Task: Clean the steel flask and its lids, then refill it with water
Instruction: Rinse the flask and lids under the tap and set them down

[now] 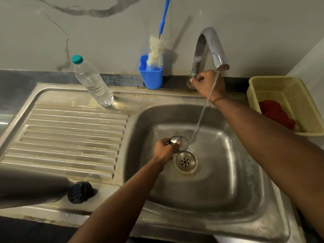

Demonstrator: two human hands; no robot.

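My left hand point(164, 150) grips a round steel lid point(180, 143) over the sink basin point(228, 172), just above the drain point(185, 161). A thin stream of water point(203, 113) runs from the tap spout point(213, 50) and lands just right of the lid. My right hand point(208, 83) holds the tap's handle at its base. The steel flask point(26, 187) lies on its side at the front left of the drainboard. A black lid point(79, 192) sits at the flask's mouth; I cannot tell whether it is screwed on.
A clear plastic water bottle point(93, 81) with a green cap stands at the back of the drainboard point(70, 134). A blue holder point(151, 75) keeps a bottle brush point(156, 51) by the wall. At the right, a cream basket point(287, 104) holds a red cloth point(276, 113).
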